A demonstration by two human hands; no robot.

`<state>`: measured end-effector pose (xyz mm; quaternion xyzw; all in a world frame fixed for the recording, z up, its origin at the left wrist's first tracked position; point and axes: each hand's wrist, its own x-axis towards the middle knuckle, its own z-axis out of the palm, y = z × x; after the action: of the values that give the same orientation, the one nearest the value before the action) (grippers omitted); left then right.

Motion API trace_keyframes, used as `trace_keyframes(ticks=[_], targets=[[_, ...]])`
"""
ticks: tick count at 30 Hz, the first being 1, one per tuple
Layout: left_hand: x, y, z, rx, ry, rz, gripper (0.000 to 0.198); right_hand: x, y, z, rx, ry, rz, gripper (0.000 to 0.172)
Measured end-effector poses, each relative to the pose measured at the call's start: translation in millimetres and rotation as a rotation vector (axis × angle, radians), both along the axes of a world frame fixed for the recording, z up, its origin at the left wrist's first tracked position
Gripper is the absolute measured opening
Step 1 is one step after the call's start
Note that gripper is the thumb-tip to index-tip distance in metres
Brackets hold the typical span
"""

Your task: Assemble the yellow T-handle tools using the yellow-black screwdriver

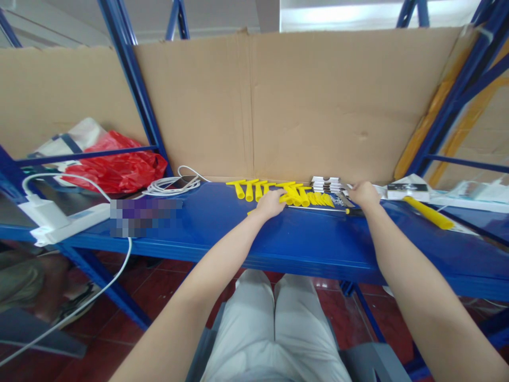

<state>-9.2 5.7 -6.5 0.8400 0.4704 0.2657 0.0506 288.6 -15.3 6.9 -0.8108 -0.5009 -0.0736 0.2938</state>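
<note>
My left hand [272, 204] is closed on a yellow plastic piece [283, 199], part of which its fingers cover. Around it, yellow T-shaped plastic pieces [249, 190] stand in a row along the back of the blue shelf. Small yellow pieces [321, 199] lie to the right of this row. My right hand [365, 194] is closed, with a thin grey object [347, 199] at its fingertips that I cannot make out. Below the hand lies a long screwdriver [326, 209] with a yellow-and-dark handle, its shaft pointing left. Small metal bits [338, 199] lie between the hands.
Small white boxes [325, 184] are stacked against the cardboard panel [318, 106]. A yellow tube-like handle [429, 213] and a white-and-black box [407, 191] lie on the right. Leftward are a coiled white cable [169, 187], a power strip [71, 224] and a red plastic bag [115, 164].
</note>
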Motion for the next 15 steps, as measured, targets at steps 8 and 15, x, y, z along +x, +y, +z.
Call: trace_keyframes(ticks=[8,15], targets=[[0.4,-1.5,0.9,-0.001,0.011,0.004,0.042,-71.4,-0.6,10.8,0.240,0.457,0.337,0.016],[1.5,-2.3,1.7,-0.002,0.021,0.006,0.044,-113.3,-1.3,-1.5,0.091,0.853,0.496,0.033]])
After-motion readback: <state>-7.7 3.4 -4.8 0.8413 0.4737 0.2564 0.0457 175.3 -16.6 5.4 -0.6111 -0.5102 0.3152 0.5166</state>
